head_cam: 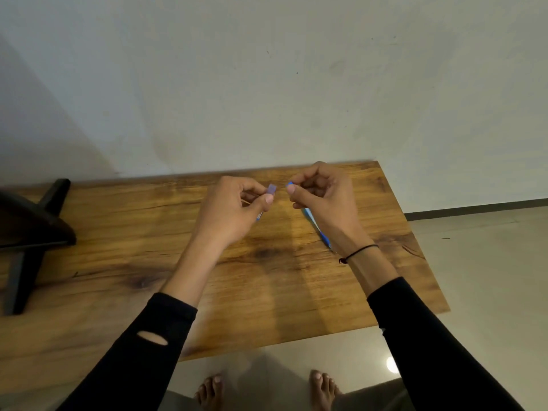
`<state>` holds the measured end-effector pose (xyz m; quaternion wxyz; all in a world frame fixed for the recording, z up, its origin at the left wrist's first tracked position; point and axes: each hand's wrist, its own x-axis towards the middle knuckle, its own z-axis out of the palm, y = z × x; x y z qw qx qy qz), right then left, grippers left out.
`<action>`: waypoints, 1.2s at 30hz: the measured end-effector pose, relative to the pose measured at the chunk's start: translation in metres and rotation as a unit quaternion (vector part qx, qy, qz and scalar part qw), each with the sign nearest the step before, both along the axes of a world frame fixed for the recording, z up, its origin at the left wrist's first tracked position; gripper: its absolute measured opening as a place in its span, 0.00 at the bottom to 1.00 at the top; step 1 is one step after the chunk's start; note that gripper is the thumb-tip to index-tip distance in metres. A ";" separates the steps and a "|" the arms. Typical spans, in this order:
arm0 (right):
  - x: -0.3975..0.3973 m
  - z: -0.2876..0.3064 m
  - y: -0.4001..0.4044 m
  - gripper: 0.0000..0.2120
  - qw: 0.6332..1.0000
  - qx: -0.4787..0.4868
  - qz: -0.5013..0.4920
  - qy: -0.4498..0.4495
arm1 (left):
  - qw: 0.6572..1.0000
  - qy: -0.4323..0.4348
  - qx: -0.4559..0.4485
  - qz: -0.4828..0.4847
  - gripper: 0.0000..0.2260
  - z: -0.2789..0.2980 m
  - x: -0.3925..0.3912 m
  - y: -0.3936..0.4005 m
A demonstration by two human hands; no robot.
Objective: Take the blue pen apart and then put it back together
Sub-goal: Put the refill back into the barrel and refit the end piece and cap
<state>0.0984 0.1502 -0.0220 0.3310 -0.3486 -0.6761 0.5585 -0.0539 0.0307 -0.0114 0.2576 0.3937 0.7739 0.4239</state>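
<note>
Both my hands hover above the far part of the wooden table. My left hand pinches a short pale blue pen piece between thumb and fingers; its top end sticks up and a thin bit shows below the fingers. My right hand grips the blue pen body, which slants down toward my wrist, with its rounded blue end showing beside my thumb. The two pieces are a small gap apart, not touching.
A dark stand sits on the table's left side. A white wall rises behind the table. The table's right and near edges drop to a pale floor, where my bare feet show.
</note>
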 end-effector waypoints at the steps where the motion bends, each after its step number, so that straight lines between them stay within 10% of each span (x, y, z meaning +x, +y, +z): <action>1: 0.000 0.001 0.000 0.06 1.000 -0.006 0.003 0.020 | 1.000 0.000 -0.002 -0.008 0.03 -0.001 0.002 0.000; 15: 0.001 0.001 -0.002 0.04 0.996 0.044 0.065 -0.031 | 0.993 0.094 -0.042 -0.053 0.03 -0.003 0.008 0.001; 36: -0.009 -0.010 -0.023 0.06 0.981 -0.161 -0.031 0.104 | 0.986 0.143 -0.057 -0.057 0.04 0.002 0.012 0.000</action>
